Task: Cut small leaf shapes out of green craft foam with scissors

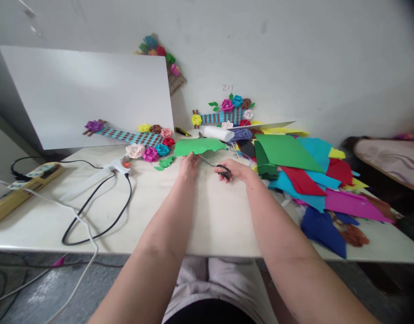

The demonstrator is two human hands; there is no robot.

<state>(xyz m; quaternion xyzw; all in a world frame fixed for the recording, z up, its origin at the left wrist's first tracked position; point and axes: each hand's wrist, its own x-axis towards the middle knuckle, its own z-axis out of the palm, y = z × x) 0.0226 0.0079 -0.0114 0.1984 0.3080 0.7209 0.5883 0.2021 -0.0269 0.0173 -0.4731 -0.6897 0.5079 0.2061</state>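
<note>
My left hand (190,164) is closed on the near edge of a green sheet of paper (198,146), whose right side has an uneven cut edge. In my right hand (236,170) is a pair of scissors (223,172) with black handles. Their metal blades point left and reach to the sheet's lower edge, close to my left fingers. Small green paper leaves (164,163) lie on the table left of my left hand. Beside them is a flower-covered woven piece (132,137) with blue and brown strips.
Coloured paper sheets (288,150) pile up on the right. Behind stand a white roll (218,134), blue yarn (240,134), a yellow cutter (182,132) and another flowered piece (223,116). A glue gun (117,165), its looping cord and a power strip (28,189) occupy the left.
</note>
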